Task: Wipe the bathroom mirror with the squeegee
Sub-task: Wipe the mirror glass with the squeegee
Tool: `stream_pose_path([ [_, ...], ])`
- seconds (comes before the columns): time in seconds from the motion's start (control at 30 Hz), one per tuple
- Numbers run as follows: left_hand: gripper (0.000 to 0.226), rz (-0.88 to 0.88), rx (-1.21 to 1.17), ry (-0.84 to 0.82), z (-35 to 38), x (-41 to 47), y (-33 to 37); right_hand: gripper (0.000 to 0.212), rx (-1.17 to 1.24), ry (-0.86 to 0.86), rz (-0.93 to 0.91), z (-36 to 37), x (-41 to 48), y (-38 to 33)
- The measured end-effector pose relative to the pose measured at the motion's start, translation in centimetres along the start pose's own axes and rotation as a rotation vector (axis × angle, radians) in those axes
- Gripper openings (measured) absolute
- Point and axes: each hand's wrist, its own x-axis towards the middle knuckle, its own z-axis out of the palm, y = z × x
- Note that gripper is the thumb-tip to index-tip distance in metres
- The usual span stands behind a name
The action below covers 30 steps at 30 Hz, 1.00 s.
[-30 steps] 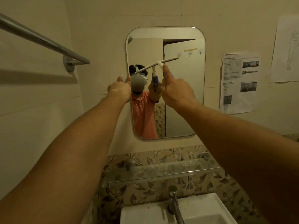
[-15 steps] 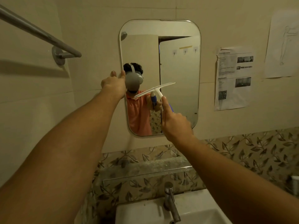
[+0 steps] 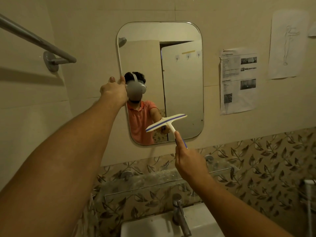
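Low down, squeegee (image 3: 165, 123) against mirror (image 3: 184, 93)

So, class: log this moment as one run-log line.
step: wiping mirror | right hand: holds squeegee, blade low on glass | left hand: on mirror's left edge | below: tap

Right hand (image 3: 189, 161) gripped the squeegee (image 3: 166, 123) by its handle, blade tilted across the lower mirror (image 3: 181, 93). Left hand (image 3: 114, 89) was braced on the mirror's left edge, above the glass shelf (image 3: 153, 178) and tap (image 3: 179, 212).
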Motion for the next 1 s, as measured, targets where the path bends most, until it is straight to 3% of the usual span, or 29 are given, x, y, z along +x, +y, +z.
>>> stream_pose_path([
  [0.17, 0.085, 0.001, -0.016, -0.001, 0.3, 0.0, 0.1, 0.062, 0.046, -0.044, 0.019, 0.3, -0.3, 0.9],
  [0.27, 0.089, 0.009, -0.033, -0.019, 0.3, 0.3, -0.1, 0.061, 0.202, 0.043, 0.028, -2.2, 0.4, 0.2],
  [0.47, 0.090, 0.009, -0.060, -0.045, -0.3, 0.4, -0.2, 0.046, 0.514, 0.367, 0.176, -13.4, 10.1, -2.8],
  [0.63, 0.091, 0.010, -0.052, -0.042, -0.2, 0.5, -0.4, 0.052, 0.785, 0.339, 0.381, -21.8, 15.1, -5.3],
  [0.73, 0.091, 0.005, -0.030, -0.054, -0.2, 0.6, -0.2, 0.053, 0.787, 0.297, 0.448, -22.8, 16.5, -5.7],
  [1.0, 0.090, 0.004, 0.023, -0.016, -0.1, 1.3, 0.2, 0.059, 0.521, 0.289, 0.403, -19.7, 16.9, -5.0],
])
